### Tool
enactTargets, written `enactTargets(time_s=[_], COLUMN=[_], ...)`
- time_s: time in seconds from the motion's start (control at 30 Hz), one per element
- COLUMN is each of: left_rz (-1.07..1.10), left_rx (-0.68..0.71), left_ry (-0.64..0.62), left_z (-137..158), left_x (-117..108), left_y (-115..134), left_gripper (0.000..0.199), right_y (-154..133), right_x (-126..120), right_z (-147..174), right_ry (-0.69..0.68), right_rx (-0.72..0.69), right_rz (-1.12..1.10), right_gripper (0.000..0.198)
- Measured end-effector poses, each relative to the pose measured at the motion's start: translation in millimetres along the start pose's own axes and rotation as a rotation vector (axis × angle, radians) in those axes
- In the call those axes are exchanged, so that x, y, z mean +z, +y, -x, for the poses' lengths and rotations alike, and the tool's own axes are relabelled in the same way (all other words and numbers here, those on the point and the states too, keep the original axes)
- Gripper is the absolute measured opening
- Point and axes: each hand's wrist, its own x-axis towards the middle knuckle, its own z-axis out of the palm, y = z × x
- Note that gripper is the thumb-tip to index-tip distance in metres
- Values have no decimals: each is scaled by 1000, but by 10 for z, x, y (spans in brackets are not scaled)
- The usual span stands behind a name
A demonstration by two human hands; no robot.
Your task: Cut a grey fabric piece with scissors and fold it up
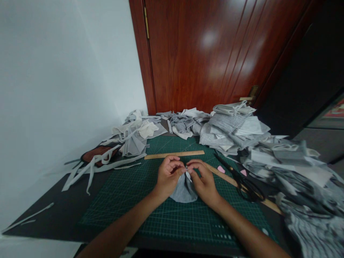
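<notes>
Head view shows a small piece of soft grey cloth, gathered narrow at the top and flaring to a rounded lower edge (184,193), over the middle of the dark green cutting mat with a pale printed grid (115,211) on the black desk (59,215). The cloth sits directly between the two hands, its long axis running from the pinched top toward the mat's near edge. Neither hand is clearly nearer: the left hand (166,177) borders it on the side of the mat's left edge, the right hand (202,179) on the side of the mat's right edge.

Both hands are nearly together, fingers curled, thumbs and fingertips closed on the gathered top. The fingertips cover the pinched part, so I cannot tell exactly how the fold lies, nor whether the lower edge touches the mat.

A straight pale wooden ruler (174,154) lies across the mat's far part; long black-handled scissors (238,176) lie at the mat's right side.
</notes>
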Motion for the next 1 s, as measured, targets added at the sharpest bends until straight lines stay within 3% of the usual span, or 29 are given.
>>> enactTargets(time_s=[0.3,0.6,0.77,1.0], left_rz=[-40,-153,-122,-153], left_rx=[2,50,54,73], left_ry=[-51,-34,-20,-17], left_z=[8,42,37,41], left_x=[-23,-51,-57,-61], left_y=[-3,-1,-36,-52], left_gripper=[45,38,37,34], right_y=[48,69,91,62], right_x=[6,85,108,70], right_z=[27,36,46,38], right_ry=[12,48,46,4], right_rx=[49,169,213,107], right_rz=[-31,-231,-254,-167], right_gripper=[10,5,20,8])
